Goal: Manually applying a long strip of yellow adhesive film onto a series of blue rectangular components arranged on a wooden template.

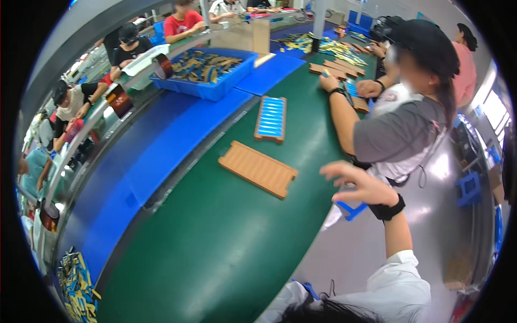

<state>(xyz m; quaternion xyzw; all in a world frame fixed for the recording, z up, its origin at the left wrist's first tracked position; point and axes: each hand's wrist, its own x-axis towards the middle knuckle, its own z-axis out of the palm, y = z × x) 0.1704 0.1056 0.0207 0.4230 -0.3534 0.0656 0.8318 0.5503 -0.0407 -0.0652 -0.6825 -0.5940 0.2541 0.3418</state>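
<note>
- Your right hand (pixel 362 184), empty and loosely splayed, is at the green surface's (pixel 215 253) right edge.
- The brown tray (pixel 258 168) lies left of it, bare room nearer you.
- Your left hand is out of view.

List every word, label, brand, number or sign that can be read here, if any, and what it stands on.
None can be read.
Brown tray, blue bin, green table: no legible lettering.
Farther back: any marks are too small or blurred to read.
</note>
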